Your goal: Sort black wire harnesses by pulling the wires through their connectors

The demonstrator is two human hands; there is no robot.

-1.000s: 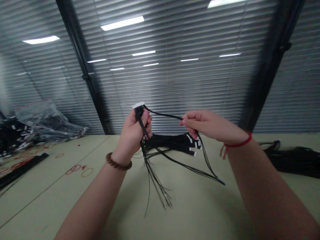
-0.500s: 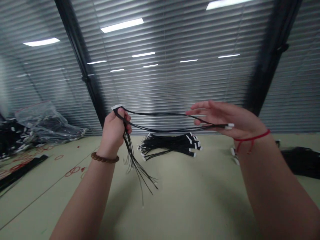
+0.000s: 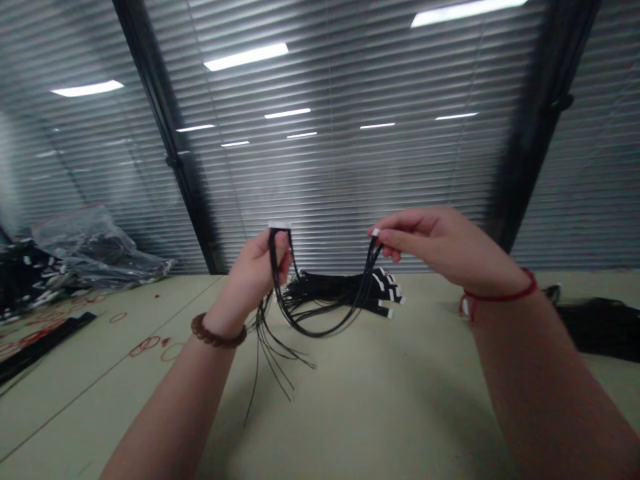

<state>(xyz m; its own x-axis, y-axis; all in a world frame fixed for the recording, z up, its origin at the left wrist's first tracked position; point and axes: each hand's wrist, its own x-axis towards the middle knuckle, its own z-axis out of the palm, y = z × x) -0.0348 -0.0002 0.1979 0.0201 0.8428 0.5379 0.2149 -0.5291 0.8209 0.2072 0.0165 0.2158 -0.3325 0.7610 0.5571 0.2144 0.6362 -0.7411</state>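
Both hands hold one black wire harness (image 3: 320, 333) above the table. My left hand (image 3: 260, 267) is closed around it just below a wide white connector (image 3: 280, 226); loose thin wire ends hang down beneath that hand. Between thumb and fingers, my right hand (image 3: 430, 243) pinches a small white connector (image 3: 375, 232) at the other end. The wires sag in a U between the two hands. Behind them, a pile of similar black harnesses (image 3: 335, 287) with white connectors lies on the table, partly covered by the hanging wires.
On the left of the table (image 3: 380, 413) lie a clear plastic bag (image 3: 105, 247) of harnesses, red rubber bands (image 3: 145, 345) and a black strip (image 3: 45, 343). More black wires (image 3: 600, 327) lie at the right, partly behind my forearm. Windows with blinds (image 3: 330, 180) stand beyond the table.
My right hand, loosely open beside the wires before, now pinches the small connector. My hands are closer together, and the wires between them have gone from stretched out to sagging.
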